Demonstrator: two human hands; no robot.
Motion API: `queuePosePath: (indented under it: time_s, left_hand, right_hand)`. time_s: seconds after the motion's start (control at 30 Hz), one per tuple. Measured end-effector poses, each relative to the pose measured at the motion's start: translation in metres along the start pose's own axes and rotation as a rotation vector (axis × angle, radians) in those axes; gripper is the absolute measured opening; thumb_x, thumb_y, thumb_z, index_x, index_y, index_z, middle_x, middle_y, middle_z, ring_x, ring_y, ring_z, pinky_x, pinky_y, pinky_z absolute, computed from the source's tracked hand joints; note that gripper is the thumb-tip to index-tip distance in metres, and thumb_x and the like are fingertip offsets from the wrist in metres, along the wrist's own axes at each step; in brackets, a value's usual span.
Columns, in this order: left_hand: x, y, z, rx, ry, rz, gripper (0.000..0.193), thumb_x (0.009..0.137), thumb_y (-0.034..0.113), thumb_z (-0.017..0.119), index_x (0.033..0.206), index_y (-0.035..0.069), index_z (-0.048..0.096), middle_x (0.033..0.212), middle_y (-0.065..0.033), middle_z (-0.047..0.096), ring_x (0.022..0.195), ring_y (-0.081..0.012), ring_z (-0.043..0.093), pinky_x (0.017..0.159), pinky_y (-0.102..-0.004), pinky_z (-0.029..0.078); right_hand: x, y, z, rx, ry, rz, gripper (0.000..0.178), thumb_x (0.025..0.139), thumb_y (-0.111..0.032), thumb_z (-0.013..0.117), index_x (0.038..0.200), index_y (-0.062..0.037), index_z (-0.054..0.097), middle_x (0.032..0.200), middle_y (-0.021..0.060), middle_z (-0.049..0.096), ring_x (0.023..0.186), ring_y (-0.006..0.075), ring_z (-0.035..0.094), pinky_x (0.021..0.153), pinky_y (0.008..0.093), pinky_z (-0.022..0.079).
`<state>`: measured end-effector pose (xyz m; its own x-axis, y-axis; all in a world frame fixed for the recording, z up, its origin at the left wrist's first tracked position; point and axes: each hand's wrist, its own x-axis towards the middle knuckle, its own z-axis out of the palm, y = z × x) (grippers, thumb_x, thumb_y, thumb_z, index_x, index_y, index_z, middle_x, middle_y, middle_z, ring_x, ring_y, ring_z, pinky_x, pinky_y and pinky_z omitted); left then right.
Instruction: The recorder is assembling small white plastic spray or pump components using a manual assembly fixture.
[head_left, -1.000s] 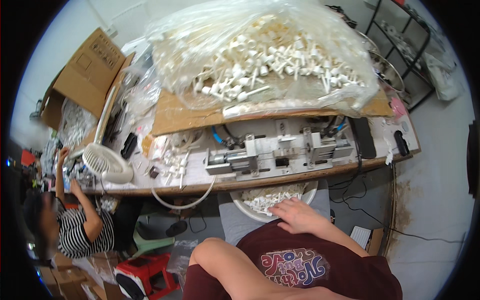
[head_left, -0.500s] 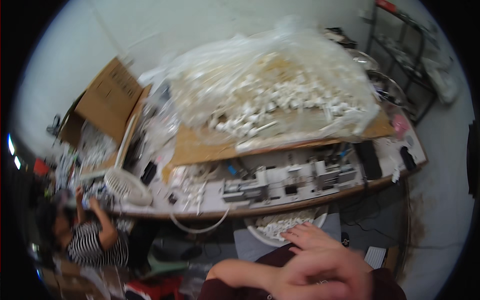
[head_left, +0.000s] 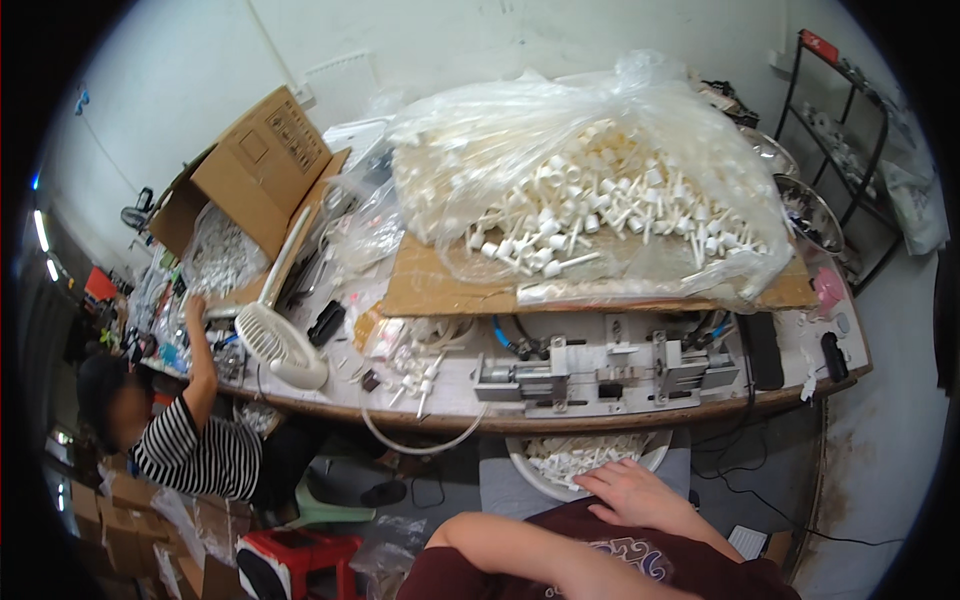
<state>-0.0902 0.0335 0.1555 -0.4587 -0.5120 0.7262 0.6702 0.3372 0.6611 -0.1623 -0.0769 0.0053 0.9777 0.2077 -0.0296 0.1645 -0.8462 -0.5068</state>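
My right hand (head_left: 630, 492) lies with its fingers stretched and nothing visible in them. It rests at the near rim of a white basin (head_left: 656, 462), which holds many small white plastic pieces (head_left: 575, 458) and seems to sit on my lap. Across my body runs my left forearm (head_left: 540, 552), toward the lower right. The left hand itself is beyond the lower edge. Just past the basin, at the table's front edge, stands a metal fixture (head_left: 610, 372) with two facing cylinder units and blue hoses.
A clear plastic bag (head_left: 470, 150) of white stemmed caps (head_left: 600, 200) lies on a cardboard sheet (head_left: 430, 285). A white fan (head_left: 285, 350) and an open carton (head_left: 250, 165) are on the left. A co-worker in a striped shirt (head_left: 205, 455) sits there. Metal bowls (head_left: 808, 212) stand at right.
My left hand, blurred over my right forearm before, has dropped out below the picture. My right hand stays by the basin. The view has shifted, and the co-worker's arm now reaches farther up.
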Motion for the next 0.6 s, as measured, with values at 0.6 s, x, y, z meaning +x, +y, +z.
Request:
queuePosePath:
  time_s: [0.6]
  left_hand:
    - [-0.094, 0.033, -0.010, 0.652, 0.567, -0.342, 0.015, 0.094, 0.009, 0.063, 0.105, 0.002, 0.071, 0.088, -0.0091, 0.071, 0.067, -0.0191, 0.064, 0.059, -0.0302, 0.048]
  right_hand:
    - [0.211, 0.041, -0.148, -0.338, 0.754, -0.132, 0.040, 0.075, -0.013, 0.071, 0.114, -0.0027, 0.064, 0.124, 0.0181, 0.056, 0.116, 0.0355, 0.053, 0.096, 0.0467, 0.045]
